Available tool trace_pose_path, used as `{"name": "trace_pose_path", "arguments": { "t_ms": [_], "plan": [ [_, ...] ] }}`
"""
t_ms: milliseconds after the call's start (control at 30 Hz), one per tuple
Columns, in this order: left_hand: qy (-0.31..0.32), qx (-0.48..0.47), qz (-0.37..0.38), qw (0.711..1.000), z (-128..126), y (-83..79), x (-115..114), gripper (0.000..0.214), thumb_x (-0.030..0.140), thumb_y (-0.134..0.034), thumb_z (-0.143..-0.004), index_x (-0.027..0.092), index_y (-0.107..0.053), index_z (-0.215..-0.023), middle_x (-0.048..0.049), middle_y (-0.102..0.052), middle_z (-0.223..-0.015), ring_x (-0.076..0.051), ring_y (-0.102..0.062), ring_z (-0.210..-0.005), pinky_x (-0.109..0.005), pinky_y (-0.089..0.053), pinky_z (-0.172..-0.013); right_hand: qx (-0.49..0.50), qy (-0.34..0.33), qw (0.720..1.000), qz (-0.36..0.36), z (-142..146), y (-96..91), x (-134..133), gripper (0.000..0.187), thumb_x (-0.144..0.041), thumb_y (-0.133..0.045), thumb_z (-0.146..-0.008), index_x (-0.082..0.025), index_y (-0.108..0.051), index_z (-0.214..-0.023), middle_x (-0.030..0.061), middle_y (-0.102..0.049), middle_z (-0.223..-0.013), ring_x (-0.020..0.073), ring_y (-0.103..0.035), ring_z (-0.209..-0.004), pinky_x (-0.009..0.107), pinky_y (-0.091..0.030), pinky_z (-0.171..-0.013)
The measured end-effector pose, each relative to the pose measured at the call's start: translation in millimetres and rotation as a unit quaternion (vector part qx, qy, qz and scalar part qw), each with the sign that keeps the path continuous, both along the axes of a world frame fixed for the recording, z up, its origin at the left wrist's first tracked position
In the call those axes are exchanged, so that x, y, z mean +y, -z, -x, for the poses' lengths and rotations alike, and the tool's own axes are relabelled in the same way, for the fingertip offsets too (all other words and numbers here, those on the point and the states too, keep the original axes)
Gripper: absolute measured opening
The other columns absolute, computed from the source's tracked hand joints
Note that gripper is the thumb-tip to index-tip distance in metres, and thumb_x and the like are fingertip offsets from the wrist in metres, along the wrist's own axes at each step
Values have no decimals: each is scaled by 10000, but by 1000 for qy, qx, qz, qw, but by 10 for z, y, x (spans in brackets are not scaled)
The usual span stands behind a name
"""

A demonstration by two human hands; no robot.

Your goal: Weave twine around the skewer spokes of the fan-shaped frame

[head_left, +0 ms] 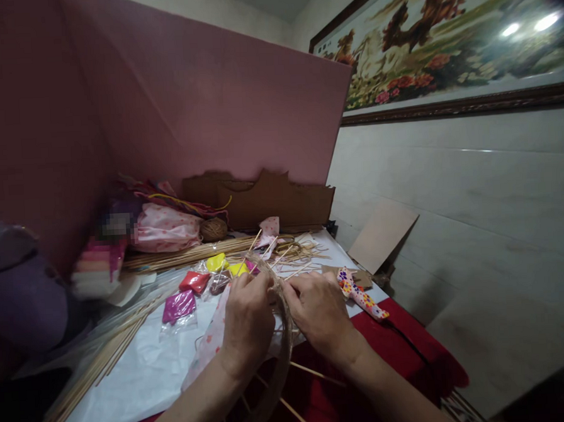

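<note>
A curved woven band (pixel 286 346) with thin sticks (pixel 297 415) poking out of it stands between my hands. My left hand (pixel 249 313) is closed on the band's upper left side, its fingers curled inward. From the right, my right hand (pixel 320 306) pinches the same band, fingertips close to the left hand's. The lower part of the band is in shadow near my forearms. White cloth with pink dots (pixel 206 347) lies beside my left wrist. Past my right hand is a flower-patterned glue gun-like object (pixel 362 295) with a dark cord.
Clay packets in purple (pixel 178 306), red (pixel 194 282) and yellow (pixel 217 262) lie left of my hands. Behind are bundled sticks (pixel 185 257), a twine ball (pixel 213 229) and cardboard (pixel 276 202). More sticks (pixel 114 346) run along the left; red cloth (pixel 431 354) covers the right edge.
</note>
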State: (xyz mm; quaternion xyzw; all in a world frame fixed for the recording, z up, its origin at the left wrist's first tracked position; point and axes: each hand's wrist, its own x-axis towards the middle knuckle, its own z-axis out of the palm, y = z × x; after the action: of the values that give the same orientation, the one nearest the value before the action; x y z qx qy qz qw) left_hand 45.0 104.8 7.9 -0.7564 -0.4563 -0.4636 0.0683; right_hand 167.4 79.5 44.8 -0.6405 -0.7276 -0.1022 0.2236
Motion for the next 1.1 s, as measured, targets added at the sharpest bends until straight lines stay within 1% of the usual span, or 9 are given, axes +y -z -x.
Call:
{"name": "trace_pose_path", "arguments": {
  "t_ms": [367,567,733,833,867,967,1000,1033,1100],
  "plan": [
    [40,19,30,999,41,-12,-9,230,8,-485,-785,177,-638,-751,-31,-589,-632,-204,-449,-681,-314,-364,-647,53,3,998,-29,-147,-87,9,383,-300,-457,-906,-196,-641,-587,14,-661,-616,131,-547,-617,275,-251,-628],
    [53,22,24,998,41,-24,11,291,-2,-450,-792,178,-677,-762,-41,-596,-620,-196,-429,-659,-308,-356,-634,236,-26,971,-15,-370,-40,90,485,-498,-432,-877,-184,-633,-567,22,-601,-528,128,-500,-513,254,-269,-531],
    [56,9,36,998,68,-46,28,320,-30,-464,-755,192,-691,-791,-41,-589,-624,-200,-429,-677,-301,-357,-632,461,-57,885,-12,-512,136,278,522,-612,-470,-801,-159,-666,-632,25,-581,-519,136,-507,-527,255,-342,-548],
    [65,-3,52,997,94,-44,51,312,-27,-479,-742,190,-696,-802,-44,-604,-642,-203,-441,-691,-306,-363,-643,555,-101,824,55,-540,262,378,493,-618,-584,-713,-145,-658,-598,18,-567,-508,112,-467,-501,244,-337,-521],
    [67,-7,58,996,102,-42,61,307,-26,-489,-733,189,-697,-807,-44,-611,-653,-203,-446,-694,-308,-365,-646,592,-113,791,102,-546,301,398,471,-603,-620,-689,-141,-664,-611,13,-566,-511,100,-452,-486,237,-330,-505],
    [67,-19,72,995,125,-39,84,313,-22,-504,-722,194,-703,-831,-40,-628,-670,-200,-458,-694,-308,-368,-647,708,-130,645,256,-558,397,411,383,-524,-674,-677,-141,-683,-688,2,-571,-540,80,-453,-474,217,-339,-485],
    [65,-27,75,995,132,-42,90,320,-21,-502,-723,198,-705,-838,-37,-631,-670,-199,-461,-694,-306,-369,-645,729,-134,609,284,-556,422,402,336,-477,-689,-680,-142,-686,-711,1,-579,-557,78,-469,-488,208,-346,-486],
    [63,-36,78,994,139,-46,94,326,-21,-500,-724,203,-707,-840,-34,-633,-671,-197,-465,-695,-304,-371,-644,733,-144,591,303,-549,442,389,287,-424,-706,-678,-142,-690,-733,4,-594,-583,77,-488,-513,197,-352,-491],
    [61,-58,83,993,153,-57,101,333,-26,-501,-717,209,-711,-826,-29,-635,-671,-192,-470,-692,-298,-375,-641,708,-184,594,335,-518,473,353,230,-333,-730,-668,-132,-697,-775,20,-632,-660,75,-519,-561,182,-355,-499]
  ]
}}
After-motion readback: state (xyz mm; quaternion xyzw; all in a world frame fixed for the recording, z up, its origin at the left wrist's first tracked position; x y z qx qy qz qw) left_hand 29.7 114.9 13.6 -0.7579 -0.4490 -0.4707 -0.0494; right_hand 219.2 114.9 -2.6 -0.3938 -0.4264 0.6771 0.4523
